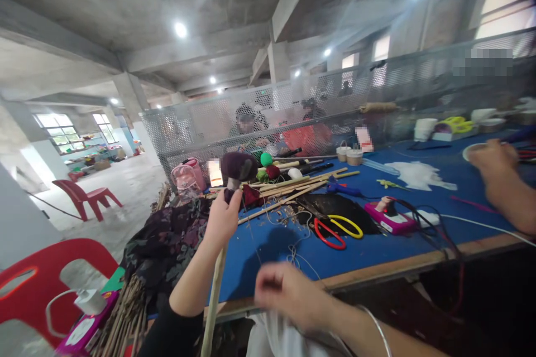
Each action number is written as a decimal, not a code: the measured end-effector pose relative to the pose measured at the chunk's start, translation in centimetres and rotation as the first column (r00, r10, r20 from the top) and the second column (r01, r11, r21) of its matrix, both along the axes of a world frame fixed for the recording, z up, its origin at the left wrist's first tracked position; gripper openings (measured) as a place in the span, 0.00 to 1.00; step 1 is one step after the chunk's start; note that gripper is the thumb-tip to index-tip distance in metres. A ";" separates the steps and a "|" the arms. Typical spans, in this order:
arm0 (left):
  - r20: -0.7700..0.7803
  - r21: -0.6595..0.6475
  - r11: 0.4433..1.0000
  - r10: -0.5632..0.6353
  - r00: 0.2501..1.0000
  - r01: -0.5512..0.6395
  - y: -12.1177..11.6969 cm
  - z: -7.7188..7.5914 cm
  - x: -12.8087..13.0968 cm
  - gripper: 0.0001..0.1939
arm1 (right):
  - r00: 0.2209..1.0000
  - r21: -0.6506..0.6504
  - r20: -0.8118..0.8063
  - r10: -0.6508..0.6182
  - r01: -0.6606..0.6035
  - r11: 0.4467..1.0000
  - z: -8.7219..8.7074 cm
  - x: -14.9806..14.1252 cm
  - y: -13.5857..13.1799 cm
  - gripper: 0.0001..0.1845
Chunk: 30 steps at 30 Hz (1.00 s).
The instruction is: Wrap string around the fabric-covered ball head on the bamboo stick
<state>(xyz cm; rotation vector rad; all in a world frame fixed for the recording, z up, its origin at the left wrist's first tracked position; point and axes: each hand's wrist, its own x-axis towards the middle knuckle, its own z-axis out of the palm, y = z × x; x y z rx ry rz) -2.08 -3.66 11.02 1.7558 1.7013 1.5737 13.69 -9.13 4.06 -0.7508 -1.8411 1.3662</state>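
A pale stick [214, 301] topped by a dark purple knob [238, 166] slants down past the table's [368, 248] near edge, the left hand [226, 213] closed around it just below the knob. The right hand [282, 293], blurred, curls loosely nearby, whether holding anything I cannot tell; beyond lie red-and-yellow-handled scissors [337, 246] and wooden sticks [293, 191].

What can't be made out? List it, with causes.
All in the head view:
Right hand: blur hides whether its fingers hold anything.
Pale stick: lower end cut off by the bottom edge; the left hand hides whether it joins the dark-headed piece.
Co-worker's arm: cut off by the right edge.
People beyond: veiled by the mesh screen.
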 end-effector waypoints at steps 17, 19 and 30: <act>0.169 -0.209 0.978 0.025 0.985 0.011 3.1 -3.8 -1.8 0.17 | 0.945 -0.095 -0.303 -0.124 0.100 0.990 2.3 -5.0 12.4 0.07; 0.317 -0.284 0.953 -0.012 0.948 0.107 3.6 -4.0 -1.8 0.19 | 0.939 -0.049 -0.323 -0.118 0.108 0.993 2.1 -5.0 13.4 0.11; 0.852 -0.377 0.475 -0.159 0.499 0.795 4.7 -5.4 0.2 0.31 | 0.905 -0.416 -0.415 -0.094 -0.096 0.904 -1.5 -2.0 16.6 0.20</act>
